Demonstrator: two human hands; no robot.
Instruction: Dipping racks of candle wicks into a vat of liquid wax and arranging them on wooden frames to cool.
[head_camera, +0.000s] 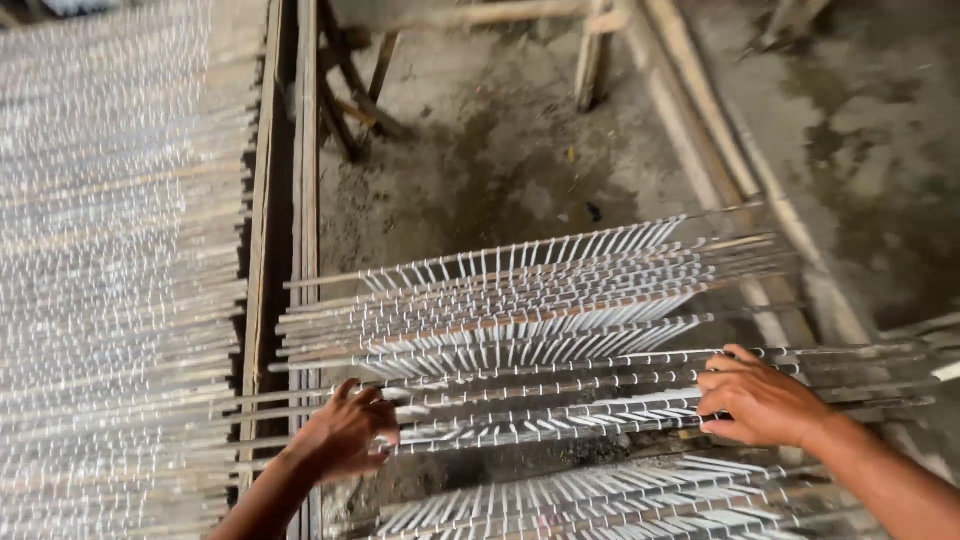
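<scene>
- Down at the lower left, the left hand (345, 432) is curled shut around the near ends of a few thin sticks (560, 395), fingers wrapped over them from above, close beside the wooden frame rail (305, 180).
- Over on the right, the right hand (757, 400) grips the same bundle of sticks further along — thumb under, fingers folded over the top, knuckles toward the camera.
- Each stick carries a row of short pale strips (520, 262) hanging off it like comb teeth, evenly spaced; what they are made of cannot be told.
- The sticks held by both hands lie across the middle of the view, roughly level, running from the frame rail on the left out past the right hand.
- Just above them sits a second layer of the same strip-laden sticks, slightly fanned and tilted up to the right; another layer shows below the hands at the bottom edge.
- To the left, a large rack (120, 280) is packed with many more such sticks, stacked closely one over another — blurred, so single strips are hard to pick out.
- Beneath everything is a stained concrete floor (500, 150), with wooden legs (590, 60) of some stand at the top and long bamboo poles (720, 150) slanting down the right side.
</scene>
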